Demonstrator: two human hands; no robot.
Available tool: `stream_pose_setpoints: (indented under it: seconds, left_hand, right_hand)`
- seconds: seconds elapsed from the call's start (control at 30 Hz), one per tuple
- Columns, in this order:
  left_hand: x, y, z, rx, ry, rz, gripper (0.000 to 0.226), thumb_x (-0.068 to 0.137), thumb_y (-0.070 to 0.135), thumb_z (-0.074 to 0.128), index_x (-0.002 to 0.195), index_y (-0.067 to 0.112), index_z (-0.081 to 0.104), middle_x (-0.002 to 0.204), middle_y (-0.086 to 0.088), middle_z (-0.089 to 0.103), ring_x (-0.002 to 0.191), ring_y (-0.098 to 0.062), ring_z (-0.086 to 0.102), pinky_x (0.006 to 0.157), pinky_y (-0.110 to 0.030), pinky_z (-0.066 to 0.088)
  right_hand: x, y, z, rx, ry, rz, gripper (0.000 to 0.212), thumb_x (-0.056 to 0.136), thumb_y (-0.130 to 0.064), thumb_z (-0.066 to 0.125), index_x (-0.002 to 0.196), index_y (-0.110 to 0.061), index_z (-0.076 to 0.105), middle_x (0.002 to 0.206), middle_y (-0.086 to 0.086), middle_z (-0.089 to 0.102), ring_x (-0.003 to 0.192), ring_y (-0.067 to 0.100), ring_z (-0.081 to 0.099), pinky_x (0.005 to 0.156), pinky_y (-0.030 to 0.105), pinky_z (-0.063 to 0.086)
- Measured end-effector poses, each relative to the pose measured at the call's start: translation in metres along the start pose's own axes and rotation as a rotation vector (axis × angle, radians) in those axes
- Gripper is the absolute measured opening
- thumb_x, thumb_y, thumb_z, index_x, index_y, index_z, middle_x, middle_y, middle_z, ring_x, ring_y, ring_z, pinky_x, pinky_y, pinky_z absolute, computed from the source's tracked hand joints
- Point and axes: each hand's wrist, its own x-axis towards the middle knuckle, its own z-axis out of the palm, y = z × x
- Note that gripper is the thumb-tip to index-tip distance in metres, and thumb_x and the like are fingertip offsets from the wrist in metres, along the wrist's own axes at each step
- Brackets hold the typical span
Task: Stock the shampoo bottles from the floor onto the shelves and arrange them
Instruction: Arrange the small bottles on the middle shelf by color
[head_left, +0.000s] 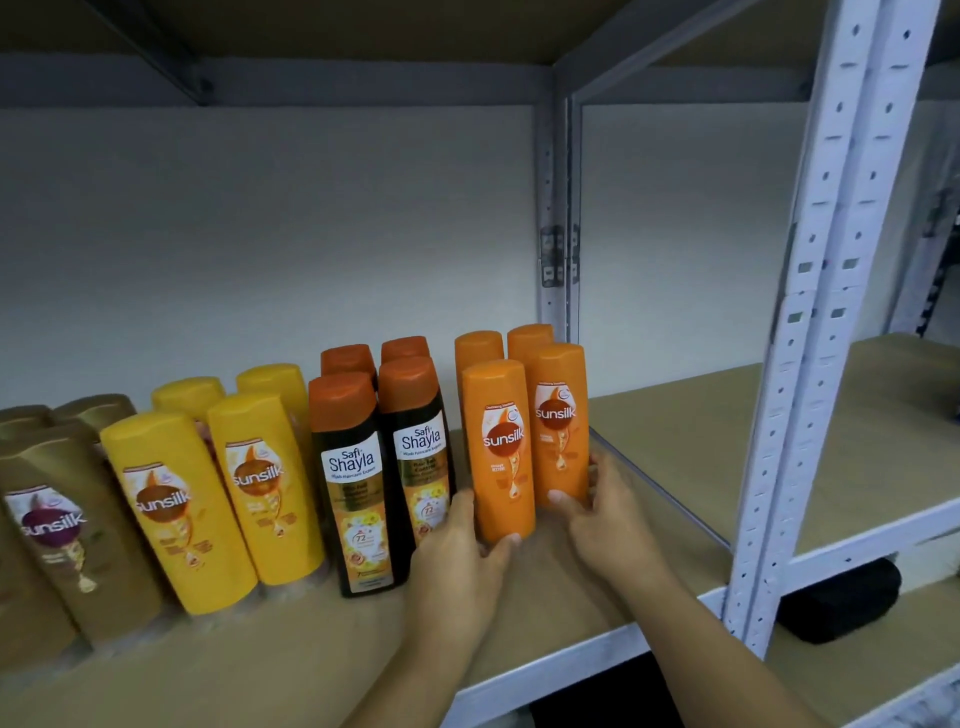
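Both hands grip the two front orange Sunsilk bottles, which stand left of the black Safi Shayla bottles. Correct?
One thing is off: in the head view the front orange Sunsilk bottles stand right of the black Safi Shayla bottles, not left. The left hand and right hand do grip them.

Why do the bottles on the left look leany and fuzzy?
In the head view the wide-angle lens bends the edges, so the gold bottles and yellow bottles lean outward and look soft; mid-frame the orange bottles, gripped by the left hand and right hand, stand straighter with readable labels; light is even.
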Motion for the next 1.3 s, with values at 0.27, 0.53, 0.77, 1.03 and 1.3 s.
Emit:
stream_pose_setpoints:
  seconds: [0.27, 0.53, 0.77, 1.03, 1.3]
  left_hand:
    - [0.010, -0.001, 0.013, -0.013, 0.014, 0.037, 0.071, 0.090, 0.042, 0.071, 0.149, 0.033, 0.032, 0.127, 0.008, 0.064, 0.093, -0.008, 0.069, 0.090, -0.033, 0.058]
    - [0.014, -0.002, 0.017, 0.052, 0.001, 0.026, 0.084, 0.095, 0.041, 0.064, 0.159, 0.032, 0.009, 0.138, 0.001, 0.059, 0.115, -0.018, 0.065, 0.100, -0.041, 0.054]
    - [0.015, -0.001, 0.019, 0.001, 0.072, 0.016, 0.083, 0.091, 0.038, 0.070, 0.151, 0.039, 0.014, 0.139, 0.000, 0.058, 0.111, -0.021, 0.067, 0.095, -0.043, 0.057]
    - [0.006, 0.000, 0.015, -0.014, 0.124, 0.170, 0.024, 0.094, 0.033, 0.069, 0.103, 0.038, 0.047, 0.102, 0.017, 0.062, 0.088, -0.005, 0.063, 0.075, -0.020, 0.054]
    - [0.004, 0.004, 0.016, -0.003, 0.098, 0.213, 0.038, 0.095, 0.039, 0.067, 0.131, 0.035, 0.058, 0.125, 0.011, 0.063, 0.105, -0.008, 0.064, 0.090, -0.022, 0.054]
  right_hand:
    - [0.010, 0.005, 0.000, -0.003, -0.006, -0.040, 0.050, 0.095, -0.033, 0.065, 0.139, -0.033, 0.041, 0.135, -0.009, 0.056, 0.124, 0.016, 0.055, 0.098, 0.040, 0.047]
    - [0.008, 0.005, 0.000, -0.010, -0.035, -0.091, 0.057, 0.093, -0.050, 0.058, 0.143, -0.034, 0.038, 0.129, -0.016, 0.053, 0.116, 0.007, 0.053, 0.092, 0.030, 0.044]
    - [0.003, 0.004, 0.001, -0.055, -0.050, -0.108, 0.057, 0.096, -0.046, 0.058, 0.146, -0.036, 0.033, 0.141, -0.010, 0.054, 0.127, 0.015, 0.054, 0.103, 0.041, 0.047]
    - [0.003, 0.007, -0.002, -0.056, -0.072, -0.137, 0.062, 0.096, -0.039, 0.061, 0.147, -0.042, 0.027, 0.141, -0.013, 0.052, 0.129, 0.012, 0.052, 0.105, 0.040, 0.047]
    - [0.004, 0.009, -0.002, -0.062, -0.078, -0.165, 0.059, 0.097, -0.040, 0.060, 0.147, -0.040, 0.029, 0.140, -0.013, 0.054, 0.126, 0.010, 0.054, 0.100, 0.031, 0.046]
